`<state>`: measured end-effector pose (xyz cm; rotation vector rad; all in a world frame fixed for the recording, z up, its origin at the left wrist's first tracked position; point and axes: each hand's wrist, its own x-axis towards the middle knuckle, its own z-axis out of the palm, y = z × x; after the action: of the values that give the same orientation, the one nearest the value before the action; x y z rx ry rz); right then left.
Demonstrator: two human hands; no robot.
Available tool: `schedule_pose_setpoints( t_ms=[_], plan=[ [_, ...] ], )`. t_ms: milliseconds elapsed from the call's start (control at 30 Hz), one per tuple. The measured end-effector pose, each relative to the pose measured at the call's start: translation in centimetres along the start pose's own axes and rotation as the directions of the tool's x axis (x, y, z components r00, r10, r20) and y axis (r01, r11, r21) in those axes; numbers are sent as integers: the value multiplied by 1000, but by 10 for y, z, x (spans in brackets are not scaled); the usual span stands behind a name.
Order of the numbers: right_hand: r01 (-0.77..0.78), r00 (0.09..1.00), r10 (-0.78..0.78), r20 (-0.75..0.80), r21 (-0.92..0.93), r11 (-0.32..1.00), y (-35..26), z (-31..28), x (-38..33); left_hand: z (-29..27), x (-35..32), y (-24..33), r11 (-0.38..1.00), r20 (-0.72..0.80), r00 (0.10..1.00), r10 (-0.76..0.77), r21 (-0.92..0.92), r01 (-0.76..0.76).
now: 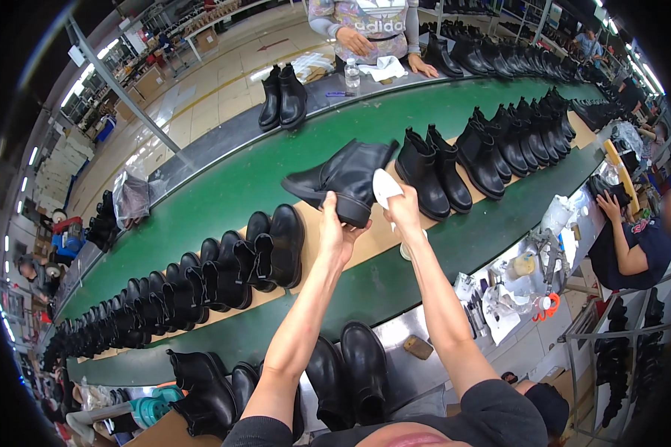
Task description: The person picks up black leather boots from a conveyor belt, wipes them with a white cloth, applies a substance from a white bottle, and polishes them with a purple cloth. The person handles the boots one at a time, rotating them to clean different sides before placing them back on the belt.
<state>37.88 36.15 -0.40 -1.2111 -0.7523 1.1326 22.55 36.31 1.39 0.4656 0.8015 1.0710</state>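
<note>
Held up over the long green conveyor belt (224, 195): a black, glossy leather ankle boot (341, 181), tipped on its side, toe to the left. Left hand (334, 232) clamped on the boot's heel and sole from beneath, fingers wrapped around the block heel. Right hand (404, 206) closed on a small white cloth pad (385, 186), pressed to the boot's shaft near the back seam. Judged fairly light yet stiff at the sole and heel, soft and yielding at the upper, with a polished surface likely to slip and to mark easily; firmest purchase at the heel block and sole edge, not the shaft. Rows of matching black boots (224, 268) standing on tan boards along the belt, more pairs (350, 372) parked on the near metal ledge. Another person's hands (358, 41) resting across the belt, beside a clear plastic water bottle (352, 74).
</note>
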Motion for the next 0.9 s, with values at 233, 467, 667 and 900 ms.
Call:
schedule_pose_setpoints(
  t_ms=[233, 467, 667, 900],
  plan=[
    [124, 989, -123, 80, -8, 992, -24, 22, -12, 12, -6, 18, 895, 63, 964, -259, -360, 264],
    [292, 941, -272, 199, -77, 953, -34, 20, -11, -2, -10, 24, 810, 193, 939, -286, -475, 345],
    [14, 974, -32, 222, 82, 997, -41, 17, -5, -6, -16, 19, 771, 230, 921, -314, -505, 388],
    [218, 945, -193, 266, -67, 974, -28, 28, -9, -9, -23, 20, 655, 378, 878, -293, -590, 472]
  ],
)
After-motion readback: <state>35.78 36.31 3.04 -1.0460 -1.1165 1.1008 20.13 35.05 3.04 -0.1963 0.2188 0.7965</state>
